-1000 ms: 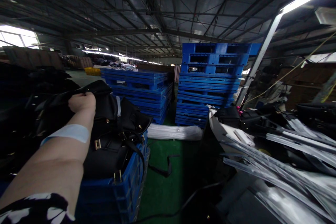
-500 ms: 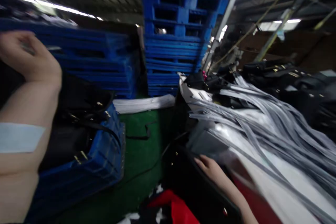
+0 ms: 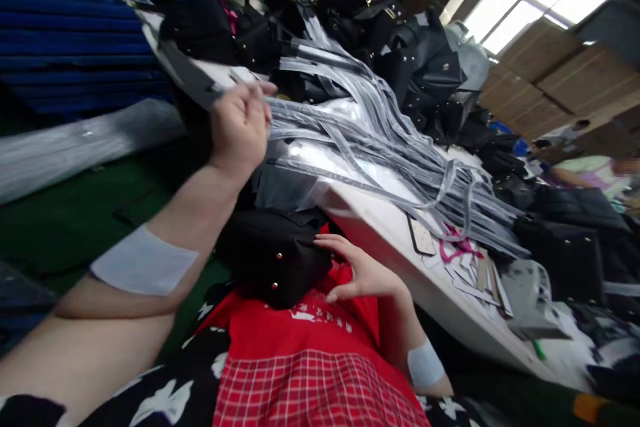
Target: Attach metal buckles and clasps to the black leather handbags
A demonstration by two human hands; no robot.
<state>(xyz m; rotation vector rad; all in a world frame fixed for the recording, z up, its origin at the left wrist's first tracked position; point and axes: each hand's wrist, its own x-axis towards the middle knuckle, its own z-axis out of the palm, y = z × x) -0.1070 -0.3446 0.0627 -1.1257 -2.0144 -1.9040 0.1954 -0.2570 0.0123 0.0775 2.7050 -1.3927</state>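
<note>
A black bag [image 3: 280,257] with gold studs rests at my lap, against a red apron [image 3: 300,327]. The fingertips of my right hand [image 3: 363,273] touch its right side, thumb and fingers apart. My left hand [image 3: 243,123] is raised beyond the bag, fingers curled in with the index partly stretched out. It is at the near ends of a bundle of plastic-wrapped grey straps [image 3: 350,133] on the white table [image 3: 390,247]. Whether it grips anything I cannot make out.
Black bags [image 3: 425,67] are heaped behind the straps. A phone [image 3: 421,235], paper scraps [image 3: 475,280] and a grey device [image 3: 533,297] lie along the table. Blue pallets [image 3: 90,47] stand at left, with a plastic-wrapped roll [image 3: 90,140] on the floor. Another person [image 3: 590,170] is at far right.
The view has swung right. My left hand has gone from above the blue crate to the strap ends. The black bag now sits in my lap, and my right hand's fingers are more spread.
</note>
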